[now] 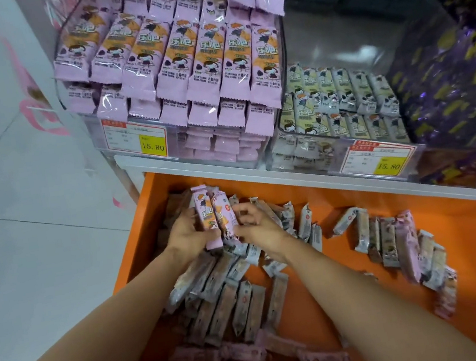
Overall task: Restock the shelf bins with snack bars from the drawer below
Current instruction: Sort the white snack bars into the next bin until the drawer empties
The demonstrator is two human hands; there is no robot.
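Observation:
An orange drawer (358,208) is pulled out below the shelf, with several snack bars (233,304) lying loose in it. My left hand (187,234) and my right hand (256,227) are both over the drawer's far left part, together gripping two pink snack bars (215,214) held upright between them. Above stands a clear shelf bin (174,134) piled high with pink snack bars (174,53). To its right, a second clear bin (335,159) holds pale grey-white bars (339,103) and is only partly filled.
A white shelf edge (292,178) runs between the bins and the drawer. Two price tags (135,140) reading 15.80 hang on the bin fronts. Purple-and-gold wrapped sweets (456,79) fill a bin at far right. Pale tiled floor (21,228) lies to the left.

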